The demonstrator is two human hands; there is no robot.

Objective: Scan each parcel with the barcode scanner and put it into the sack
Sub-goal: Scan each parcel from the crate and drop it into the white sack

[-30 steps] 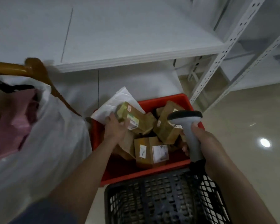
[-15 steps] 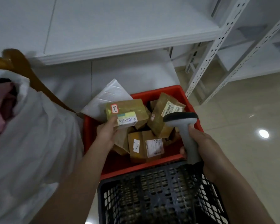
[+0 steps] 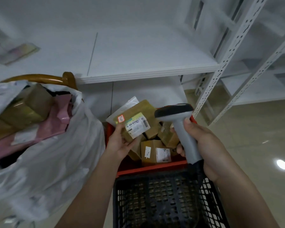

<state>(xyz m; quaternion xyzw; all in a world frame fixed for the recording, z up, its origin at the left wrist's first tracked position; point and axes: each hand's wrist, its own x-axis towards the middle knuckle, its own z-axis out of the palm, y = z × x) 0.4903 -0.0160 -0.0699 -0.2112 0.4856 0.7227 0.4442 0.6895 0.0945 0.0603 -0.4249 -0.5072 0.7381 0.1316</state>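
Head view: the person's left hand [image 3: 122, 142] holds a brown cardboard parcel [image 3: 135, 119] up above the red crate [image 3: 148, 167]. The thumb lies along the parcel's near left edge and the other fingers curl under its lower side, so the box rests tilted in the palm. The face turned toward the camera carries a white barcode label [image 3: 137, 127], just beyond the thumb tip, and a small red-edged sticker [image 3: 121, 118] at the corner above the thumb.

The right hand [image 3: 206, 145] grips the grey handle of the barcode scanner [image 3: 179, 119]. The fingers wrap round the handle from the far side and the thumb lies on the near side. The scanner's dark head sits above the fingers, just beside the parcel's right edge and close to the label; whether the two touch cannot be told.

Below and between the two hands, more brown parcels [image 3: 155, 152] lie in a jumble in the red crate, one of them with white labels facing up. A white flat mailer [image 3: 127, 106] sticks up behind the held parcel. Nearer than both wrists stands a black mesh basket [image 3: 163, 198], its far rim against the crate.

To the left of the left hand, the white sack [image 3: 48, 158] stands open, well apart from the held parcel. Inside it lie a brown taped parcel [image 3: 28, 107] and pink mailers [image 3: 56, 122]. A curved wooden chair back [image 3: 44, 79] rises behind the sack. Beyond the fingers runs a white shelf board [image 3: 146, 71] on a perforated white upright [image 3: 229, 55].
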